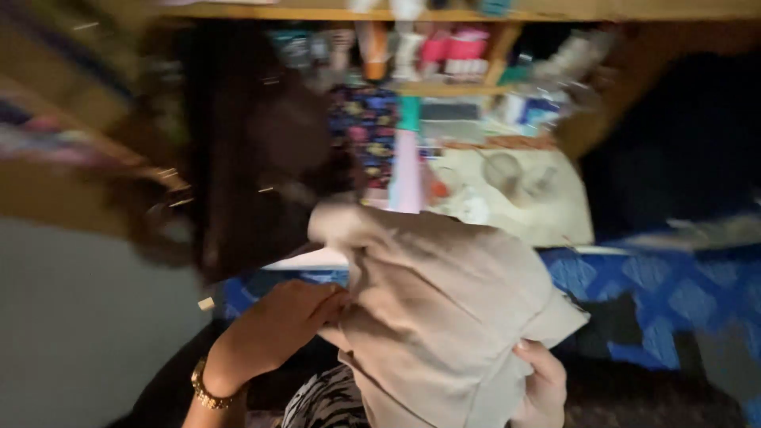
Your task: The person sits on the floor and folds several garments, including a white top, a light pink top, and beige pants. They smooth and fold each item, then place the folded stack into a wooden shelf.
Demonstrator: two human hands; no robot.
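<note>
Here, both hands hold a beige cloth [444, 309] near centre: left hand [289, 317], fingers closed, pinches its left edge; right hand [543, 388] grips its lower right. Blue patterned fabric [674, 301] lies right; cluttered shelves [444, 55] stand far.

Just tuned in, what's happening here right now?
A person holds up a beige piece of cloth with both bare hands. The left hand, with a gold bracelet at the wrist, grips its left edge; the right hand holds it from below on the right. Behind it are a blue patterned cover and cluttered wooden shelves. The picture is blurred, so finer details cannot be told.
</note>
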